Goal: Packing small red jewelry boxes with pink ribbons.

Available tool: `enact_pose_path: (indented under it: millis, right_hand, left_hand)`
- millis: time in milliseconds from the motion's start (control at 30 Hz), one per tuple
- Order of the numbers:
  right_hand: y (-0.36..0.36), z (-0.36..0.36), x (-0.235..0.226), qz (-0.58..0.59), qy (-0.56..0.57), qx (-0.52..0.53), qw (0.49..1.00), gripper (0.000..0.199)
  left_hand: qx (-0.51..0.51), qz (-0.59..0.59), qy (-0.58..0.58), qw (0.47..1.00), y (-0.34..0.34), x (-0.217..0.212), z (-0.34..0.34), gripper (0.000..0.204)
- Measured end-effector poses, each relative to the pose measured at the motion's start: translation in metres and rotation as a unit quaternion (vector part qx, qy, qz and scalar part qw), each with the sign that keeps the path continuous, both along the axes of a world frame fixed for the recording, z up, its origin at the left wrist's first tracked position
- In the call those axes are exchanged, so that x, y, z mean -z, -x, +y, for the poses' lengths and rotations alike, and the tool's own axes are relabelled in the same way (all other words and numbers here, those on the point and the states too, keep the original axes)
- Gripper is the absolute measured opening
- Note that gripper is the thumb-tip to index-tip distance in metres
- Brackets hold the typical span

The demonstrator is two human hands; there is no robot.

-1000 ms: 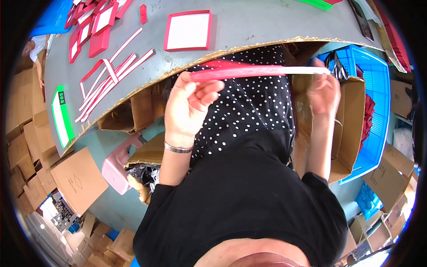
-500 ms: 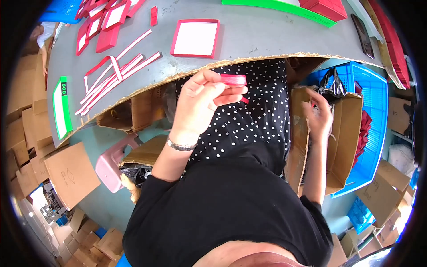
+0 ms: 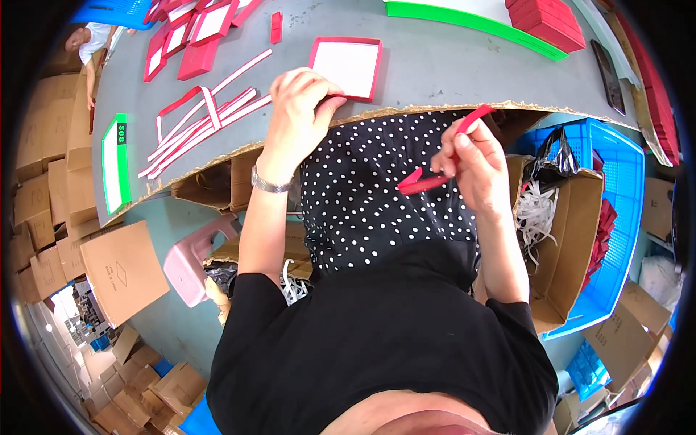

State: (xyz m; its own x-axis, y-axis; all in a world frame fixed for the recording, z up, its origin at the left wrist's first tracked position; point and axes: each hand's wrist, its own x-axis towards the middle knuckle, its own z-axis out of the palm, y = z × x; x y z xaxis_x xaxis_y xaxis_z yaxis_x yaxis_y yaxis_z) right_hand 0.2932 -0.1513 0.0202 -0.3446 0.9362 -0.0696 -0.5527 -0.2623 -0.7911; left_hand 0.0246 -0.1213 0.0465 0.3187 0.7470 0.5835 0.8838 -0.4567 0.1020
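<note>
My right hand [image 3: 475,163] is closed on a bent red strip [image 3: 424,184], held above my polka-dot skirt. One end sticks up past the fingers, and the folded part hangs to the left. My left hand [image 3: 296,109] is at the table's near edge, its fingers curled, covering the near-left corner of a shallow red box [image 3: 346,67] with a white inside. Whatever those fingertips pinch is hidden. Several red-and-white strips [image 3: 210,130] lie just left of that hand, one of them folded into a frame shape.
Red boxes [image 3: 210,29] lie at the far left of the grey table, and a stack of red pieces [image 3: 544,25] is at the back right. A dark phone [image 3: 607,76] lies at the right. Beside me stand a carton [image 3: 562,268] with white strips and a blue crate [image 3: 616,217].
My left hand has let go of the red piece and moved up to the box. My right hand has come from the carton to over my lap, now holding a red strip.
</note>
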Motion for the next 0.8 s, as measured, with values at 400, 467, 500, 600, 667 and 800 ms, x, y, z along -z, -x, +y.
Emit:
enact_pose_path:
  millis: [400, 467, 500, 600, 667, 800]
  right_hand:
    - [-0.007, 0.016, -0.010, -0.008, -0.008, -0.055, 0.998, 0.012]
    - [-0.001, 0.017, -0.014, -0.059, -0.019, -0.067, 0.996, 0.015]
    - [0.001, 0.020, -0.015, -0.079, -0.027, -0.078, 0.993, 0.016]
    - [0.004, 0.019, -0.012, -0.146, -0.081, -0.092, 0.982, 0.008]
    - [0.018, 0.014, -0.011, -0.172, -0.080, -0.031, 0.981, 0.024]
    - [0.044, -0.008, 0.001, -0.207, -0.098, -0.021, 0.973, 0.053]
  left_hand:
    - [0.099, -0.822, 0.340, 0.446, 0.001, -0.019, -0.050, 0.026]
    - [0.083, -0.810, 0.356, 0.459, 0.004, -0.007, -0.056, 0.031]
    - [0.081, -0.811, 0.359, 0.454, 0.000, -0.005, -0.060, 0.031]
    - [0.126, -0.791, 0.365, 0.475, -0.009, 0.008, -0.071, 0.041]
    - [0.114, -0.807, 0.344, 0.466, -0.021, 0.015, -0.078, 0.046]
    - [0.116, -0.838, 0.308, 0.435, -0.045, 0.025, -0.091, 0.064]
